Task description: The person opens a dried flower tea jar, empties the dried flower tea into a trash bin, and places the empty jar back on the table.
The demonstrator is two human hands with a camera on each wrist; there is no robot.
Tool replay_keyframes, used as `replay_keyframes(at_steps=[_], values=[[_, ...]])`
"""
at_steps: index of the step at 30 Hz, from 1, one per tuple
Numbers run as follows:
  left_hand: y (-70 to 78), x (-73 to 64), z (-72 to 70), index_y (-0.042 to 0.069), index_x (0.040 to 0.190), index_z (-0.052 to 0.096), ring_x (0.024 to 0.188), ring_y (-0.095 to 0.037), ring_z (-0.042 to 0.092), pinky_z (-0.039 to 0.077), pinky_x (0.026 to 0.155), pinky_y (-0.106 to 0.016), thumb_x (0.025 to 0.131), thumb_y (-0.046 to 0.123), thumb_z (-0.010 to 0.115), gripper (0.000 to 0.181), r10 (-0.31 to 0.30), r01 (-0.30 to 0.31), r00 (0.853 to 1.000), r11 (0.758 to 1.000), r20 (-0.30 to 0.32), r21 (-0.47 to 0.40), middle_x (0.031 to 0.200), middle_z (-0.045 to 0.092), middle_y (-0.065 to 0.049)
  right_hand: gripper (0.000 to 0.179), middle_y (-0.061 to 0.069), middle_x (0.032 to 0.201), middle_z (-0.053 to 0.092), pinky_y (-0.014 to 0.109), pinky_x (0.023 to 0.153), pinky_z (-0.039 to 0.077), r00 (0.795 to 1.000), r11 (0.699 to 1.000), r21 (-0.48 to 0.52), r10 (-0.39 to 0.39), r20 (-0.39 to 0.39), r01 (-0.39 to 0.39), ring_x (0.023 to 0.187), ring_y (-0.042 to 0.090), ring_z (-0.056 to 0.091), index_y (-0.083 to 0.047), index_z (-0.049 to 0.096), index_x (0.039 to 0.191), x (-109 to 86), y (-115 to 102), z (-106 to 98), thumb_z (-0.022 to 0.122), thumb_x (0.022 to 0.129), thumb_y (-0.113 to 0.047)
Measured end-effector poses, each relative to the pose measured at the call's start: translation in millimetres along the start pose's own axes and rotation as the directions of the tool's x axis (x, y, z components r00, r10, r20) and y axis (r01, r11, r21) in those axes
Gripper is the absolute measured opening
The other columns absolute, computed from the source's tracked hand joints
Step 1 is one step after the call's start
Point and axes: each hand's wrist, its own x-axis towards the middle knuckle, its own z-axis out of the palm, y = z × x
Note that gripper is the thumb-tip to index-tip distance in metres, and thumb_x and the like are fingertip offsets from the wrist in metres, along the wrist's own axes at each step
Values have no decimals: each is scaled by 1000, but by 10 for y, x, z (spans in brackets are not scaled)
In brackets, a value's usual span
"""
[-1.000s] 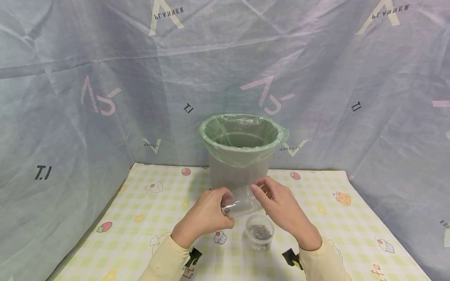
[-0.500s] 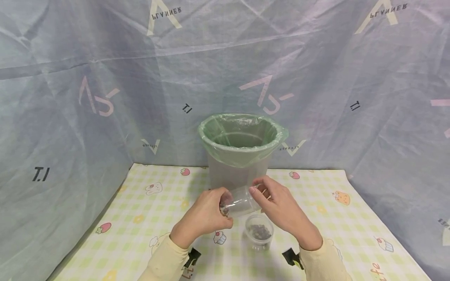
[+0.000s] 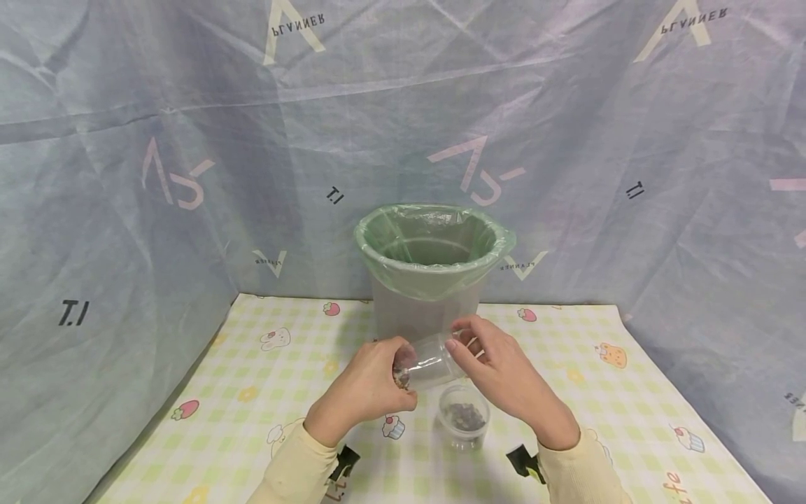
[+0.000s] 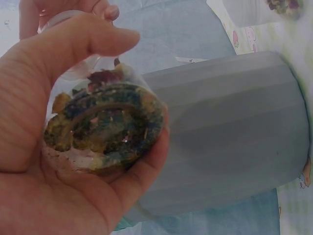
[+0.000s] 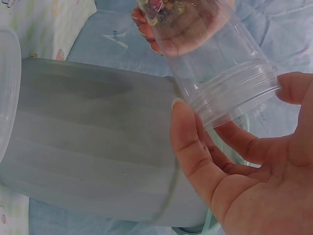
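Note:
A clear plastic jar point(image 3: 429, 362) lies tilted on its side between my two hands above the table. My left hand point(image 3: 364, 383) grips its base end, where dried flower-like bits point(image 4: 105, 122) in brown, green and dark red gather against the bottom. At the other end my right hand point(image 3: 506, 374) pinches the ribbed rim point(image 5: 239, 95) between thumb and fingers; whether that ribbed band is a lid or the jar's neck, I cannot tell. Below the hands, a second clear container point(image 3: 464, 418) stands upright with dark dried bits inside.
A grey bin point(image 3: 428, 308) with a green bag liner point(image 3: 434, 276) over its rim stands just behind the hands. The table wears a green-checked cloth point(image 3: 252, 448) with cartoon prints. Grey-blue fabric point(image 3: 283, 140) hangs around the back and sides.
Hardly anything differs: both hands keep the jar in nearly the same place, and the head view has shifted very slightly.

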Motion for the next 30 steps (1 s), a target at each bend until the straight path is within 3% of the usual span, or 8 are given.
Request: replay_keyframes(at_steps=[30], values=[[-18, -9, -36, 16, 107, 68, 79, -9, 58, 50, 72, -27, 68, 18, 83, 42, 6, -6, 1000, 1000, -1, -8, 95, 65, 8, 37, -4, 129, 60, 28, 82, 58, 987, 987, 33, -156, 30, 155, 101, 9, 65, -20, 55, 140, -29, 5, -58, 62, 105, -28]])
